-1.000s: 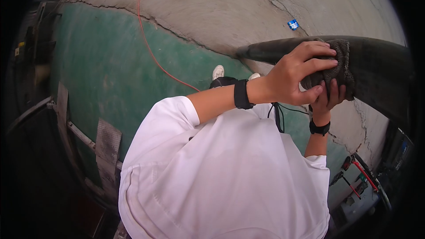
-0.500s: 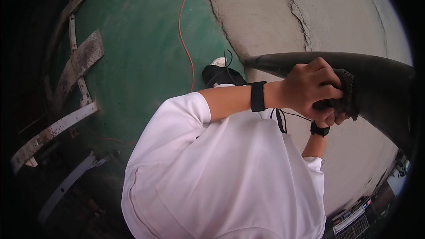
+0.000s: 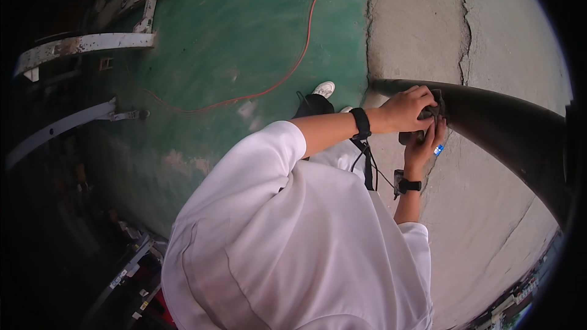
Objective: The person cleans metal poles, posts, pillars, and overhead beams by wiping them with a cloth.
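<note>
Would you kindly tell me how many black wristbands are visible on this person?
2. One black wristband circles the left wrist; the other black wristband circles the right wrist. Any under the short white fabric sleeves would be hidden.

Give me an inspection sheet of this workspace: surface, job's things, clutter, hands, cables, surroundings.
Surface: green floor meets grey concrete; a crack runs through the concrete.
Job's things: dark rag against a dark pole.
Clutter: blue packet on the concrete.
Hands: left hand curled over the rag; right hand beside it, fingers on the rag.
Cables: orange cable, lying in a loose curve across the green floor.
Surroundings: white beam at the left; outer edges too dark to judge.
</note>
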Demonstrator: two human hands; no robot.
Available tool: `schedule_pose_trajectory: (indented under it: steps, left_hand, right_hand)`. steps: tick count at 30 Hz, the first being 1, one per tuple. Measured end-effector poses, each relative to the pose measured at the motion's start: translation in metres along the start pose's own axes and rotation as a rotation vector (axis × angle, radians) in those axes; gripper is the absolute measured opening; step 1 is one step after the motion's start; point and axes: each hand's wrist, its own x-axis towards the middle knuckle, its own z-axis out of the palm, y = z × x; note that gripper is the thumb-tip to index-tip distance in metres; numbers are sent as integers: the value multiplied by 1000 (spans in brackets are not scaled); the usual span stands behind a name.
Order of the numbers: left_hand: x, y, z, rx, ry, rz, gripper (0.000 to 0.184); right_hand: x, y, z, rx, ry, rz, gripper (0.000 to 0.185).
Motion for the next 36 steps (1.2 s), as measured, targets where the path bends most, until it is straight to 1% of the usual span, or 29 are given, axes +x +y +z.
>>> schedule_pose_trajectory:
  steps: [3,4,5,7,11,14,15,18,22,24,25,28,29,32,33,36]
  left_hand:
    - [-19,-9,-35,-22,-169,-143,41]
    - [-28,-15,-46,-26,-169,-144,44]
    - [-38,-21,-61,-31,-166,-144,46]
    - [-56,-35,-94,-23,-165,-150,54]
    - [-88,-70,-187,-19,-103,-190,58]
    - [-108,-109,-276,-62,-49,-229,60]
    - [-114,-124,-305,-100,1,-226,62]
    - [-140,-166,-400,71,161,-217,70]
    - [-185,-220,-527,-260,240,-428,82]
    - [-207,-222,-592,-471,230,-542,86]
    - [-217,-224,-626,-530,222,-595,82]
    - [-233,-229,-725,-483,221,-635,77]
    - [-236,-237,-747,-463,290,-586,72]
    - [-246,-257,-814,-510,407,-575,68]
    - [-247,-260,-834,-502,524,-533,62]
    - [-256,-271,-905,-542,676,-542,59]
  right_hand:
    - [-6,-28,12,172,-125,113,54]
    - [-7,-36,16,214,-180,142,56]
    - [-5,-48,22,247,-212,122,60]
    - [1,-68,40,310,-293,110,61]
    - [40,-138,93,427,-437,54,61]
    - [76,-203,156,476,-498,-34,60]
    - [86,-226,181,480,-502,-65,59]
    - [123,-303,260,493,-557,-133,59]
    - [168,-415,350,508,-710,-218,59]
    - [188,-472,388,545,-784,-276,59]
    - [201,-499,404,554,-841,-305,61]
    - [235,-574,455,622,-876,-371,61]
    - [247,-594,470,613,-892,-397,63]
    - [283,-657,523,687,-922,-422,65]
    - [296,-674,544,672,-937,-481,69]
    - [338,-740,599,738,-1033,-584,73]
